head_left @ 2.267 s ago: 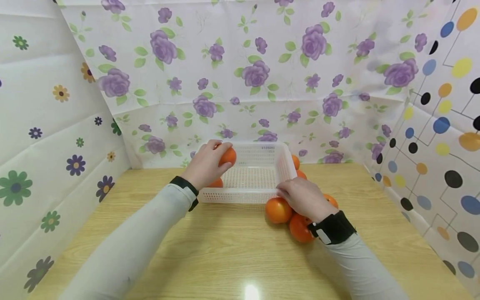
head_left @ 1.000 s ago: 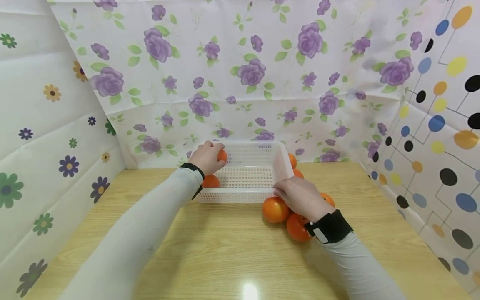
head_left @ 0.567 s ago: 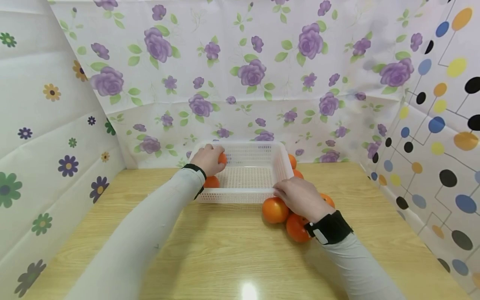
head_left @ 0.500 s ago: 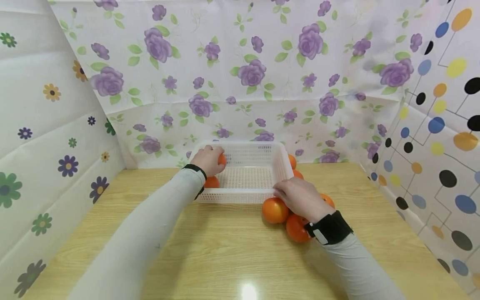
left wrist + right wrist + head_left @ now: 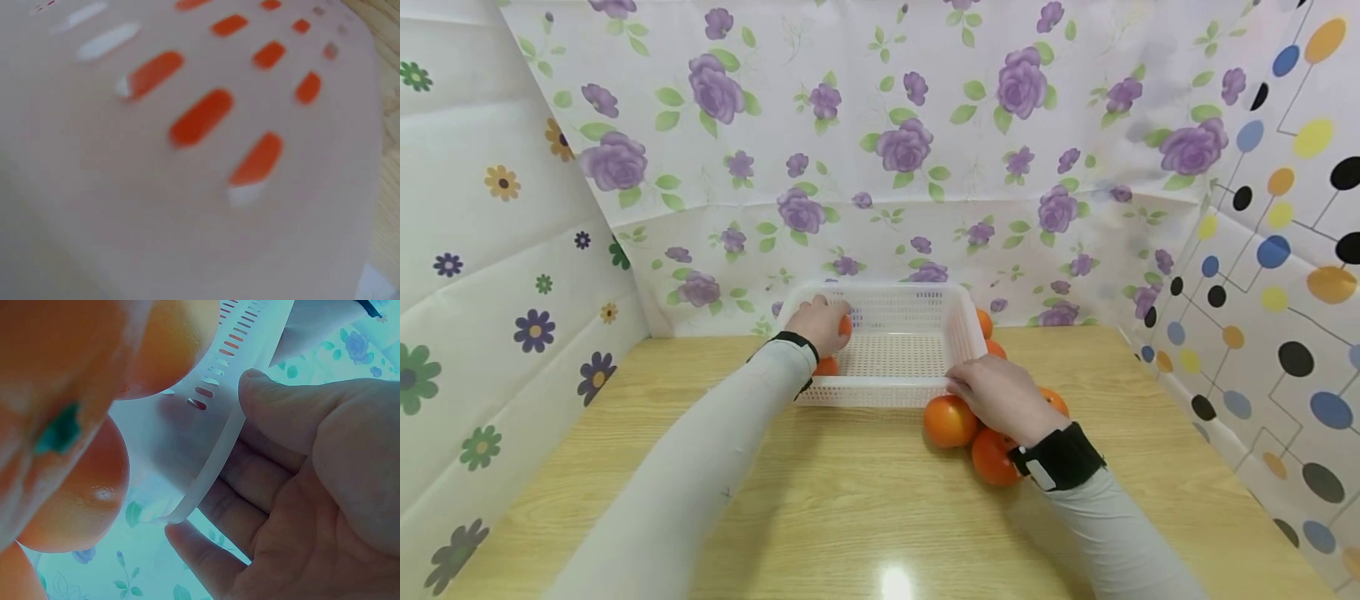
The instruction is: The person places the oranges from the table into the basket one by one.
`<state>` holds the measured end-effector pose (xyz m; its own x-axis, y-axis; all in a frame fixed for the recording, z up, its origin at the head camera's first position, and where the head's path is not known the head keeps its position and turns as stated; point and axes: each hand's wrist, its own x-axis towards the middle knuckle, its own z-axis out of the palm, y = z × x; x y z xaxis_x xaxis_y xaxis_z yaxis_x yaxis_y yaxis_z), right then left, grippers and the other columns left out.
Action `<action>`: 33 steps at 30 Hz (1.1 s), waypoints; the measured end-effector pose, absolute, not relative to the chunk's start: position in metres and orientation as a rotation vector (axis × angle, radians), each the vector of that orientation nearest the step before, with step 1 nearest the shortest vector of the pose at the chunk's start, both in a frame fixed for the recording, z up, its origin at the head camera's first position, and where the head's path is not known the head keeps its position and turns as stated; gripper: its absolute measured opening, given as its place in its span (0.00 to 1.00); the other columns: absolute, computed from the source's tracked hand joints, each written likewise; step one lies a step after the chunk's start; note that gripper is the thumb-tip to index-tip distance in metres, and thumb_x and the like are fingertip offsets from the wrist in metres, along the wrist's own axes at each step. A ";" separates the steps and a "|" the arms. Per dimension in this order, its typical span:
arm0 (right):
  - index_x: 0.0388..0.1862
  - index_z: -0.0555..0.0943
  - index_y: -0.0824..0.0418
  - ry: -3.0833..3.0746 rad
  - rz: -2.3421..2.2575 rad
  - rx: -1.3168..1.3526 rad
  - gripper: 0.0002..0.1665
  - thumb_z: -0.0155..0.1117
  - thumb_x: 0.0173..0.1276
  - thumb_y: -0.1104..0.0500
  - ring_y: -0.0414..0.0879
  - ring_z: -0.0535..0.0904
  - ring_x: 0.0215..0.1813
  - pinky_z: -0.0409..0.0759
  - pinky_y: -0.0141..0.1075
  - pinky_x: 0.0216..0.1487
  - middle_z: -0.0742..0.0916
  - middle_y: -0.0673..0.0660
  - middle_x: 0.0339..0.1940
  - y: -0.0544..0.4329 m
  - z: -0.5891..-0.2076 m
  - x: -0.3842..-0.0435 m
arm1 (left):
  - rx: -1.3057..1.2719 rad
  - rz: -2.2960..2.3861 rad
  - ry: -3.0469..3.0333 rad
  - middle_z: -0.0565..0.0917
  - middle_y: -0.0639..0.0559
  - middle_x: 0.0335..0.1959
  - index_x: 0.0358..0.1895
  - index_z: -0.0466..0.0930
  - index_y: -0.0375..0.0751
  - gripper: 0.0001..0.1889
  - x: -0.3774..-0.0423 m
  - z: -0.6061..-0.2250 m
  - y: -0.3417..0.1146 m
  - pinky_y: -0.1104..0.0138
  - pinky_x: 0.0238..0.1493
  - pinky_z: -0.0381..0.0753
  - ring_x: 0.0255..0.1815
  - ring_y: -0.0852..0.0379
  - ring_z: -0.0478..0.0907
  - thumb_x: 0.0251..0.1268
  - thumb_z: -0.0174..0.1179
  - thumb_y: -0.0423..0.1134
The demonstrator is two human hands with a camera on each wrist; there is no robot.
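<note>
A white plastic basket [image 5: 880,383] with slotted walls stands near the back of the table. My left hand [image 5: 822,325] is inside its left end, fingers bent over an orange [image 5: 846,327] that it mostly covers. Another orange [image 5: 827,367] lies in the front left corner, partly behind the wrist. In the left wrist view, orange skin [image 5: 201,119] shows through the slots of the basket wall [image 5: 156,187]; the hand is out of sight there. My right hand [image 5: 1000,396] pinches the basket's front right corner, thumb inside the rim and fingers outside in the right wrist view.
Several oranges lie on the table outside the basket's right side, among them a front orange [image 5: 950,421] and a lower orange [image 5: 995,457] beside my right wrist. A flowered cloth [image 5: 880,167] rises behind; patterned sheets stand at left and right.
My left hand has carried its orange leftward and down into the left end of the basket, lowering slightly further in the last half second. The right hand stays on the corner.
</note>
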<state>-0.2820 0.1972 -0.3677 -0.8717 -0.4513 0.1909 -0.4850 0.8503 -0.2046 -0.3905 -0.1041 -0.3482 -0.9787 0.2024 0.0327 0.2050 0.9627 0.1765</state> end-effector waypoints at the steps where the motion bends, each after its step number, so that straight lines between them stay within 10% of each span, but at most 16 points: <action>1: 0.55 0.91 0.58 -2.889 0.370 0.736 0.11 0.72 0.82 0.54 0.51 0.80 0.40 0.85 0.44 0.46 0.88 0.50 0.37 0.197 -0.368 -0.282 | -0.329 -0.281 -3.093 0.77 0.33 0.69 0.80 0.75 0.47 0.29 -0.390 -0.349 -0.104 0.43 0.69 0.81 0.65 0.34 0.77 0.81 0.67 0.41; 33: 0.54 0.92 0.57 -2.895 0.379 0.728 0.10 0.72 0.81 0.54 0.52 0.79 0.42 0.84 0.44 0.49 0.87 0.49 0.36 0.199 -0.367 -0.282 | -0.244 -0.189 -3.127 0.79 0.34 0.67 0.77 0.81 0.50 0.26 -0.383 -0.368 -0.106 0.45 0.65 0.81 0.61 0.36 0.77 0.80 0.65 0.38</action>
<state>-0.2820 0.1985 -0.3672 -0.8746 -0.4467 0.1882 -0.4801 0.8519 -0.2092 -0.3830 -0.1062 -0.3682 -0.9879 0.1546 0.0090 0.1546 0.9807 0.1198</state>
